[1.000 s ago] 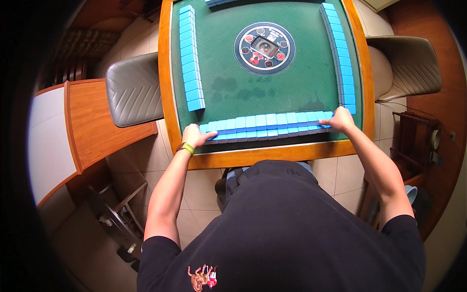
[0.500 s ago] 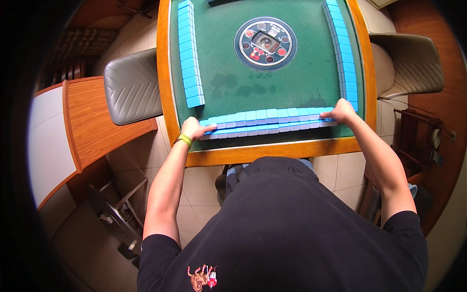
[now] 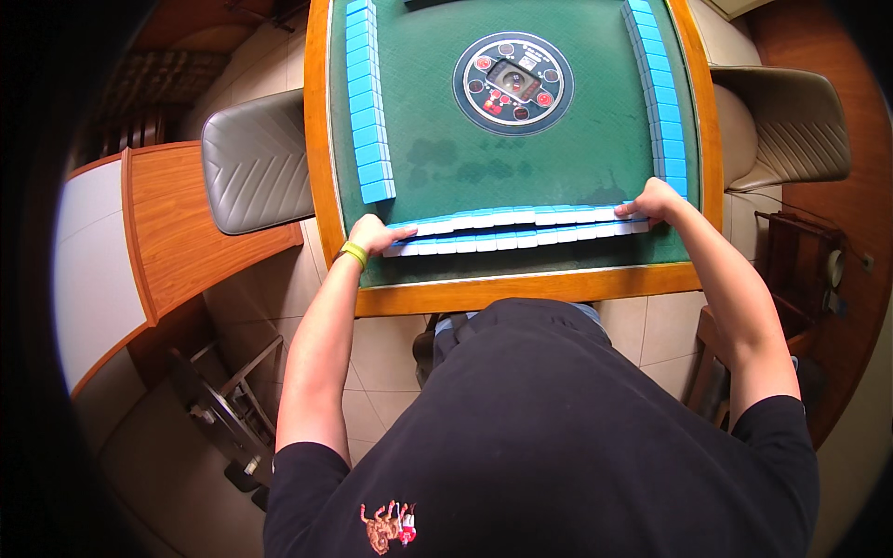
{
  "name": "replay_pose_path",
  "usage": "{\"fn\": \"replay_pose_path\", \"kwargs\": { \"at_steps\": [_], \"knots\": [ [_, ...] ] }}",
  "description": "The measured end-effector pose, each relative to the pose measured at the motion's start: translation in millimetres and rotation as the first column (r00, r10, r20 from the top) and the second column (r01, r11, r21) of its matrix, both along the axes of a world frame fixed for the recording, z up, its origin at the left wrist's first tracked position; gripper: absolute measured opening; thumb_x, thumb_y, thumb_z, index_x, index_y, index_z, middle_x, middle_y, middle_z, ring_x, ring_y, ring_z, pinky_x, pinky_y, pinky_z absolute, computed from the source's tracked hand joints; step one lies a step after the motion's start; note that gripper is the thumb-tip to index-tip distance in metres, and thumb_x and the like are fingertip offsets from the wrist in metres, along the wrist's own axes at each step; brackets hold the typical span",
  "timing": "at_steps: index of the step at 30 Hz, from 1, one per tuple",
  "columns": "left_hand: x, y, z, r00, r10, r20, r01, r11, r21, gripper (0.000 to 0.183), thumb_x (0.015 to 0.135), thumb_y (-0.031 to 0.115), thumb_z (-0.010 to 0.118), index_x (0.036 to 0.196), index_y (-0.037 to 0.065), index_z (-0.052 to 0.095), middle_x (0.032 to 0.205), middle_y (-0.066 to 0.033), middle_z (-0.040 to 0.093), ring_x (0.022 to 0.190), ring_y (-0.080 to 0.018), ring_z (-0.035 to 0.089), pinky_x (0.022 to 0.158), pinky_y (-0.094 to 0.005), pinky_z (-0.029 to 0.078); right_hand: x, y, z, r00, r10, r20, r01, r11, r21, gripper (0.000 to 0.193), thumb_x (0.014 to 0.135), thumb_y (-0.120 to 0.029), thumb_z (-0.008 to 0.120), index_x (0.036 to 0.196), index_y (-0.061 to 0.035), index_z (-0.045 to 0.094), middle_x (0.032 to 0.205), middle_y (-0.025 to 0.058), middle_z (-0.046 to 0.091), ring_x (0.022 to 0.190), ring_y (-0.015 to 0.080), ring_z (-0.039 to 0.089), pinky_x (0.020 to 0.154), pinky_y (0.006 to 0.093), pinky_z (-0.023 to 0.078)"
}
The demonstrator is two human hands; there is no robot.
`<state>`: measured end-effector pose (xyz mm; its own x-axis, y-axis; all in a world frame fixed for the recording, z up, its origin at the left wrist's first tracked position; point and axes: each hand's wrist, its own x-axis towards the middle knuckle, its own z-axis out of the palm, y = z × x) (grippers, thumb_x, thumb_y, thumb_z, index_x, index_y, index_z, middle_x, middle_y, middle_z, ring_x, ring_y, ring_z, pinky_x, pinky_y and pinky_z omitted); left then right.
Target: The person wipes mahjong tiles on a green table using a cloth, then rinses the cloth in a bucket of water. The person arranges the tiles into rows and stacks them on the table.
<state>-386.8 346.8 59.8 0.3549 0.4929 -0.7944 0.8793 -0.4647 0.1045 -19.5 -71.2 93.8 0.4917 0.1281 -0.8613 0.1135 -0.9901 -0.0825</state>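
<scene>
Two long rows of blue-and-white mahjong tiles run side by side along the near edge of the green table top. At the left end, my left hand (image 3: 374,234), with a yellow-green band on its wrist, is closed on the far row of mahjong tiles (image 3: 484,219), thumb stretched along its near side. My right hand (image 3: 654,202) grips the same row at its right end. This row bows slightly, and a dark gap parts its middle from the near row of mahjong tiles (image 3: 507,241). Whether the far row is off the felt, I cannot tell. My other fingers are mostly hidden.
Walls of blue tiles line the left (image 3: 366,102) and right (image 3: 660,98) sides. A round panel (image 3: 513,84) sits mid-table. The wooden rim (image 3: 521,290) lies between me and the felt. Grey chairs stand left (image 3: 256,163) and right (image 3: 791,121); a wooden counter (image 3: 186,223) is at left.
The far row has tipped, showing less of its blue faces. A dark gap has opened between the two rows. Both hands keep their hold at the ends.
</scene>
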Motion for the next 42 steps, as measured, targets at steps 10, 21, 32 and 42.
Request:
{"fn": "replay_pose_path", "kwargs": {
  "at_steps": [10, 21, 32, 42],
  "knots": [
    [-31.6, -20.5, -26.3, 0.959, 0.170, 0.226, -0.205, 0.969, 0.141, 0.093, 0.067, 0.069, 0.085, 0.105, -0.015, 0.070, 0.094, -0.0219, 0.074, 0.079, -0.0253, 0.072, 0.069, -0.0345, 0.056, -4.3, -10.6, 1.9, 0.995, 0.063, 0.083, -0.063, 0.998, -0.013, 0.067, 0.064, -0.058, 0.093, 0.065, 0.0039, 0.067, 0.065, 0.0138, 0.067, 0.053, 0.0219, 0.064, 0.055, 0.0347, 0.053],
    [-26.6, -62.9, 0.5, 0.882, 0.266, 0.388, -0.346, 0.926, 0.151, 0.086, 0.070, 0.070, 0.082, 0.104, -0.008, 0.072, 0.111, -0.0277, 0.072, 0.109, -0.0371, 0.069, 0.096, -0.0441, 0.053, -33.1, -24.8, 5.0, 0.945, 0.047, 0.323, -0.057, 0.998, 0.022, 0.075, 0.066, -0.066, 0.086, 0.089, 0.0045, 0.076, 0.098, 0.0206, 0.076, 0.093, 0.0321, 0.074, 0.083, 0.0422, 0.058],
    [-41.2, -92.3, -40.5, 0.775, 0.240, 0.585, -0.500, 0.799, 0.334, 0.078, 0.072, 0.064, 0.085, 0.107, -0.004, 0.070, 0.109, -0.0234, 0.071, 0.116, -0.0370, 0.062, 0.104, -0.0449, 0.047, -78.5, -51.7, -34.8, 0.882, -0.179, 0.435, 0.045, 0.952, 0.302, 0.095, 0.072, -0.068, 0.080, 0.124, 0.0095, 0.060, 0.127, 0.0261, 0.064, 0.121, 0.0381, 0.062, 0.103, 0.0450, 0.049],
    [-28.3, -80.5, -3.3, 0.771, 0.301, 0.561, -0.472, 0.861, 0.188, 0.074, 0.064, 0.057, 0.093, 0.097, -0.005, 0.071, 0.096, -0.0189, 0.076, 0.090, -0.0285, 0.074, 0.084, -0.0400, 0.056, -100.9, -42.0, -35.8, 0.781, -0.240, 0.576, 0.061, 0.948, 0.313, 0.101, 0.064, -0.069, 0.085, 0.124, 0.0085, 0.058, 0.128, 0.0240, 0.060, 0.124, 0.0383, 0.056, 0.106, 0.0461, 0.045]
  ]
}}
